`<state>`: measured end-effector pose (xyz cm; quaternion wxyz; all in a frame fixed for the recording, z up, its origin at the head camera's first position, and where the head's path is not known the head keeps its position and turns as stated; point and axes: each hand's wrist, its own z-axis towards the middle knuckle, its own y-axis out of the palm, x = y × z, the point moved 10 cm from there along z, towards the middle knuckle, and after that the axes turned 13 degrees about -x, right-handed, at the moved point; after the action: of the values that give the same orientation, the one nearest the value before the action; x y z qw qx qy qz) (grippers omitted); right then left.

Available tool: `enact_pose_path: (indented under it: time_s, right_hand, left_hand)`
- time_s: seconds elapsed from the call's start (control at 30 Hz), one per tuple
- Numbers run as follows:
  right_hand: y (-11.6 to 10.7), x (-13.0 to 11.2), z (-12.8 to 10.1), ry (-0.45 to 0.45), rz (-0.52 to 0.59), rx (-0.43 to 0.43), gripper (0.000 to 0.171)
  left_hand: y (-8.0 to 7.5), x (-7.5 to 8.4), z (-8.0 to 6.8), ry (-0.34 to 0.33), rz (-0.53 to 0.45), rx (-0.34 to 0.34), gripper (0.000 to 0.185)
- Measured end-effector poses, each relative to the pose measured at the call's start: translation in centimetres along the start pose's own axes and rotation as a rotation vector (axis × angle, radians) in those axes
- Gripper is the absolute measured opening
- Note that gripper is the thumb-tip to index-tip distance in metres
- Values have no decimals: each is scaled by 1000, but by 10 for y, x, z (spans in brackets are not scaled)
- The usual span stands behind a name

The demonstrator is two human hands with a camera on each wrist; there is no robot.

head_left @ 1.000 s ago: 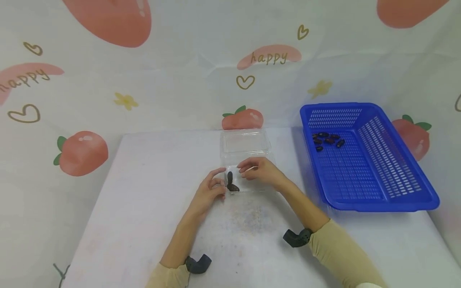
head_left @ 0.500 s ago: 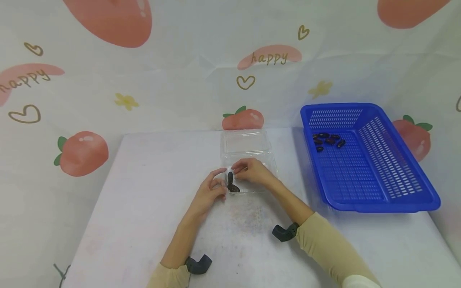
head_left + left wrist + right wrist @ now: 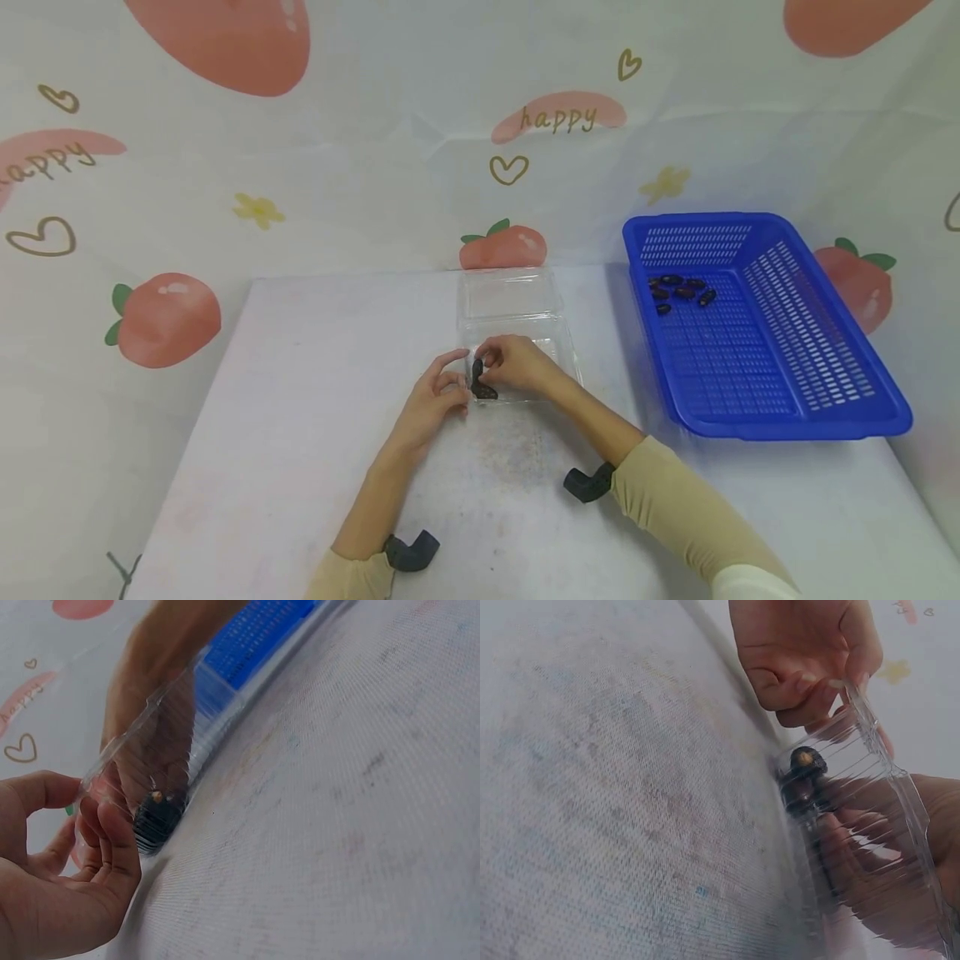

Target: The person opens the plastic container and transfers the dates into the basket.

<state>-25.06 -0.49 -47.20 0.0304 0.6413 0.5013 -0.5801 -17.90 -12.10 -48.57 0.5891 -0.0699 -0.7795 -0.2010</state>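
Observation:
A clear plastic clamshell box (image 3: 512, 293) lies with its lid folded back, at the middle of the table. My left hand (image 3: 433, 396) holds its left side; in the left wrist view the fingers (image 3: 112, 840) curl at the thin rim. Dark brown dates lie in the box's near-left corner, one lengthwise date (image 3: 477, 366) and another crosswise date (image 3: 487, 392). Inside the box, my right hand (image 3: 517, 362) pinches the lengthwise date between thumb and fingers. Through the ribbed wall, the right wrist view shows a date's end (image 3: 807, 759); the fingertips look blurred there.
On the right stands a blue perforated basket (image 3: 750, 358), with several dates (image 3: 684, 292) in its far-left corner. A white cloth (image 3: 315, 350) covers the table, and a fruit-printed curtain (image 3: 375, 183) hangs behind it.
My right hand has moved left inside the box and its fingers now reach the lengthwise date, which has shifted slightly. The left hand has stayed at the box's side.

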Motion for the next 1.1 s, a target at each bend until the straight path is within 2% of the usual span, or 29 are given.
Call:
enact_pose_path:
  time_s: [0.1, 0.4, 0.67, 0.83, 1.1]
  right_hand:
    - [-2, 0, -1, -5, -8, 13, 23]
    - [-5, 2, -4, -23, 16, 7, 21]
    - [-7, 7, -15, -34, 93, 29, 14]
    - [-25, 7, -32, -61, 124, 100, 10]
    - [-74, -1, -67, -72, 139, 238, 15]
  left_hand:
    - [1, 1, 1, 1, -6, -12, 65]
    - [2, 0, 4, -6, -2, -23, 64]
    - [1, -9, 3, -24, 6, -5, 62]
    - [3, -8, 2, -20, 8, -3, 63]
    - [0, -5, 2, -5, -5, -2, 64]
